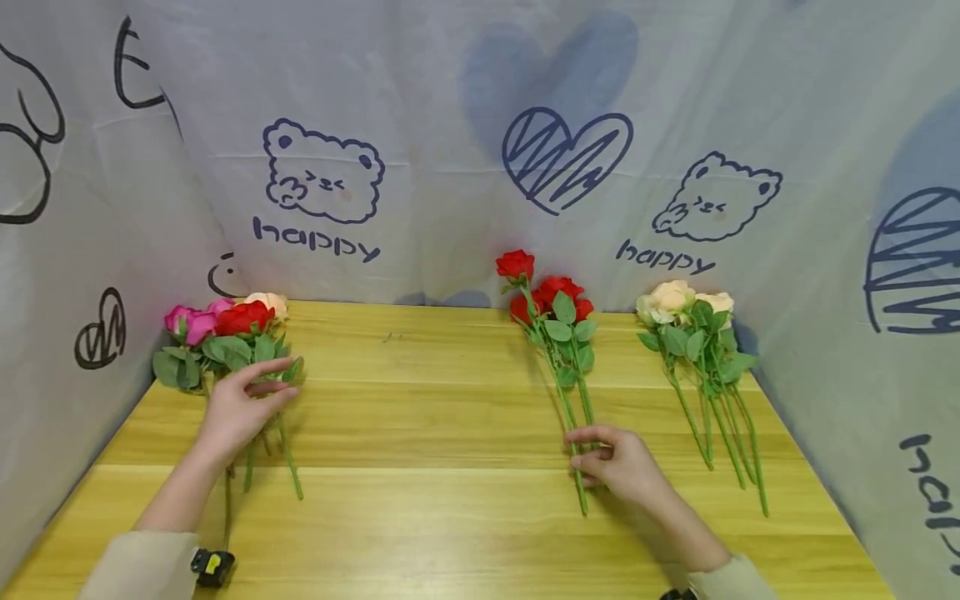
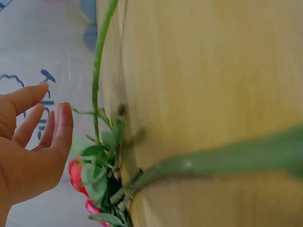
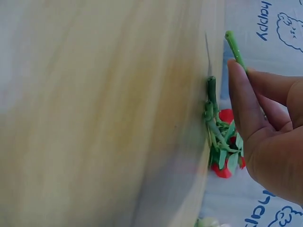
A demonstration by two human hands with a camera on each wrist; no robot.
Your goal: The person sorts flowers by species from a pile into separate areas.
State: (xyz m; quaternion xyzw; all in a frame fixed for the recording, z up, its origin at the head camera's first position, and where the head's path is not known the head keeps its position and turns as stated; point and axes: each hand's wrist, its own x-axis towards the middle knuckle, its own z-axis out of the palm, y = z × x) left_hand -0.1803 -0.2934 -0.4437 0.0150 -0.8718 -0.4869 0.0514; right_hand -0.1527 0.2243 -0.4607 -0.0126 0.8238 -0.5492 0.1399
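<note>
With thumb and fingertips my right hand [image 1: 626, 471] pinches a red rose [image 1: 515, 264] near the lower end of its green stem. The cut tip of that stem [image 3: 232, 43] pokes out past the fingers in the right wrist view. Its bloom overlaps the other red roses [image 1: 561, 292] lying at the back of the table. My left hand [image 1: 238, 410] holds nothing; its fingers stay apart from the thumb, over the stems of a mixed bunch. That bunch has magenta roses [image 1: 197, 325], a red rose [image 1: 246, 317] and a peach rose [image 1: 270, 303].
Several cream roses [image 1: 670, 302] lie at the right, stems pointing toward me. A wooden table [image 1: 420, 517] spans the space below both hands. White cloth [image 1: 435, 192] with printed bears and hearts hangs behind it and along both sides.
</note>
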